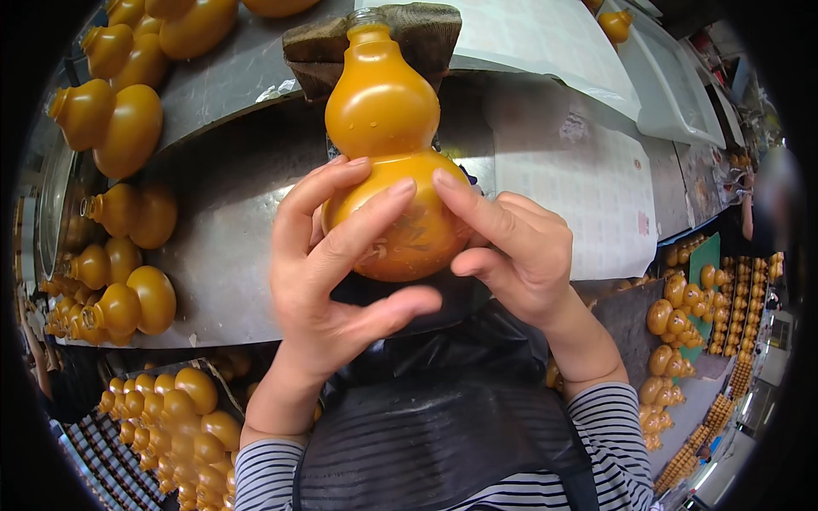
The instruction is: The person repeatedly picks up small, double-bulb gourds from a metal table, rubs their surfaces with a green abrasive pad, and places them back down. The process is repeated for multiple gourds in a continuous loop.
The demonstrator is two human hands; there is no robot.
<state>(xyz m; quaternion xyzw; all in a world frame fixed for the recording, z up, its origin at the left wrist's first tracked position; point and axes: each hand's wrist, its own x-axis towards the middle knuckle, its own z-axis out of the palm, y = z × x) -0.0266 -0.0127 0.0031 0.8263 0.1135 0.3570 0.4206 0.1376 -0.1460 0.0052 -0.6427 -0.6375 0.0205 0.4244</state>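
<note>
Got the amber gourd bottle [383, 119] upper center of the frame, neck over a wood block [430, 38]. My left hand [322, 255] is spread wide, fingertips on the lower bulb; right hand [527, 247] half-curled, index tip there too. Guessing I'm smoothing its surface; next move probably wants light, even pressure.

Bare hands [530, 255], black-and-white striped sleeves [610, 436], glossy black apron [434, 434]
</note>
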